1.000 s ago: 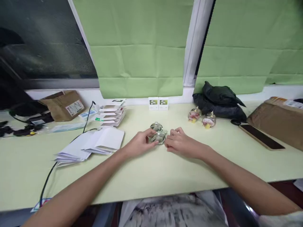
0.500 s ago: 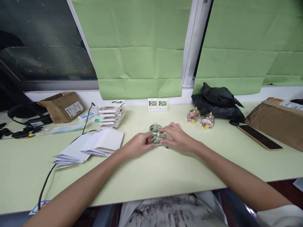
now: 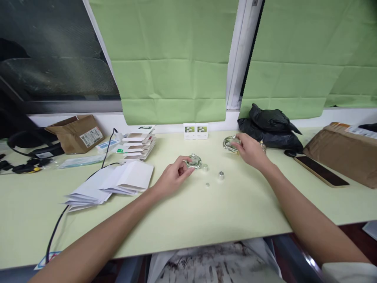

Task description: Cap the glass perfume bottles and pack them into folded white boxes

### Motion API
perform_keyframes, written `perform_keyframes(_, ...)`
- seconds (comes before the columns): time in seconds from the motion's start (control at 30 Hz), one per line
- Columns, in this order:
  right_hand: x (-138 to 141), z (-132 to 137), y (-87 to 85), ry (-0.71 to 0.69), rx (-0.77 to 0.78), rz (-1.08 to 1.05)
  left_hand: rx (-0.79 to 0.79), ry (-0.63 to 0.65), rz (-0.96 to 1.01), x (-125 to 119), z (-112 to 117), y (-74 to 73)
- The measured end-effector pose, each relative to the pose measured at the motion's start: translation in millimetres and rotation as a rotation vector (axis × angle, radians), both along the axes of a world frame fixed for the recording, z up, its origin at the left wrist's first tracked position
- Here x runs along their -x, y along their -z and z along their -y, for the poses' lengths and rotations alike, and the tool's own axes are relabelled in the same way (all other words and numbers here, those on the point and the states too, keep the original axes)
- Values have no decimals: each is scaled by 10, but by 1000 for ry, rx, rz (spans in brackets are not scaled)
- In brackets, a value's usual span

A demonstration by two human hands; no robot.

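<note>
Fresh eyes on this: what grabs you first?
The green blinds filling much of the background. Then two glass bottles: one at mid-desk in the left grip, another farther right in the right grip. Three small shiny pieces lie on the desk in front.

The right hand [image 3: 250, 150] partly hides a gold-topped bottle [image 3: 263, 146].

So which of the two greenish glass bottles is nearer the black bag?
The greenish bottle in the right hand; the other bottle, at the left hand's fingertips, is farther left, beside a small clear piece.
</note>
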State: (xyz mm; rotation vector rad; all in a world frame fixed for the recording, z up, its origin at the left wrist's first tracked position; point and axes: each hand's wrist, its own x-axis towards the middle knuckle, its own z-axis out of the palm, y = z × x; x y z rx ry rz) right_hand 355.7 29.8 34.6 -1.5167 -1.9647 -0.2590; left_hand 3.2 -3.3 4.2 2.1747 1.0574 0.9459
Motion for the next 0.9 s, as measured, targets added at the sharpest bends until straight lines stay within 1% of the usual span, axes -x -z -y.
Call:
perform_keyframes(0.1,-207,-120,120,120,160,104,-1,-5,-29,13,-16,9)
perform_keyframes(0.17,-265,-162,184,157,255,135,-8,-8,-44,22,-24,5)
perform_keyframes(0.23,-282,-188,226,163,301,136,-14,-10,-51,28,-28,-1)
perform_keyframes(0.43,-281,-253,290,172,319,97,-12,-10,-65,30,-28,1)
perform_keyframes(0.6,-275,-269,326,176,249,105,-10,-6,-84,33,-30,16)
perform_keyframes(0.9,-219,-221,297,235,221,119,-27,-2,-127,39,-52,33)
